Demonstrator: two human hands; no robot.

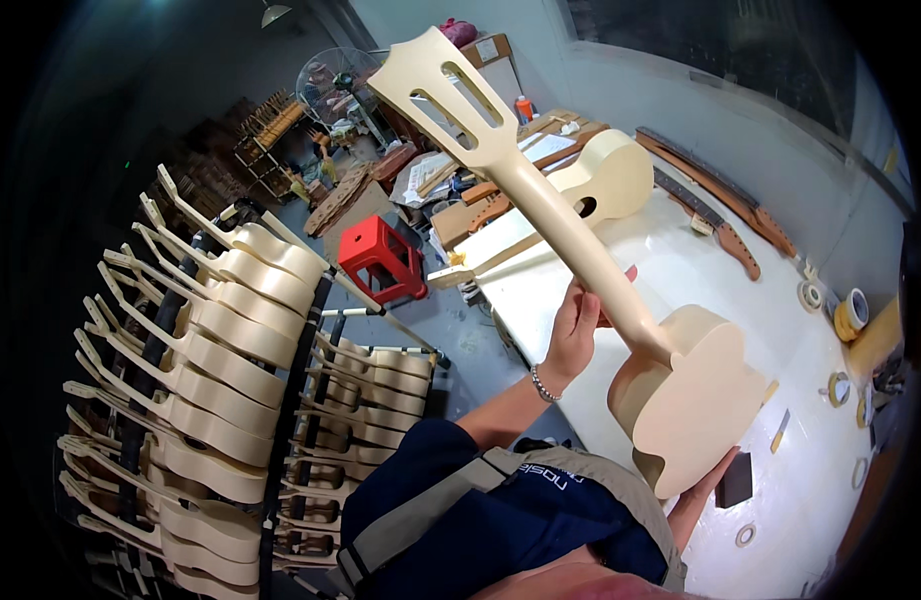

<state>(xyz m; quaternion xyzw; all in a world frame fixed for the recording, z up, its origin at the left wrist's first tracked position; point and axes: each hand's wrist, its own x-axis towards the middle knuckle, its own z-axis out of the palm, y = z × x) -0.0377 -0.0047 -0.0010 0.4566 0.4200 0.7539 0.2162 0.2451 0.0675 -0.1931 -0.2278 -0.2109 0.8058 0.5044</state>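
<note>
An unfinished cream guitar (695, 390) with a slotted headstock is tilted up over the white table, its back turned toward me. My left hand (572, 338) is closed round the neck near the heel, thumb on the near side and fingertips showing past the far side. At the bottom edge of the body, my right hand (705, 485) supports the guitar; most of its fingers are hidden behind the wood. A dark rectangular block (734, 481) lies on the table beside the right hand.
Another cream guitar (615, 180) lies on the white table (570, 400). Dark-fretted necks (715, 215) line the wall side, with tape rolls (850, 312) and a small knife (780, 430) nearer. A rack of cream guitars (215, 400) stands left; a red stool (375, 255) sits beyond.
</note>
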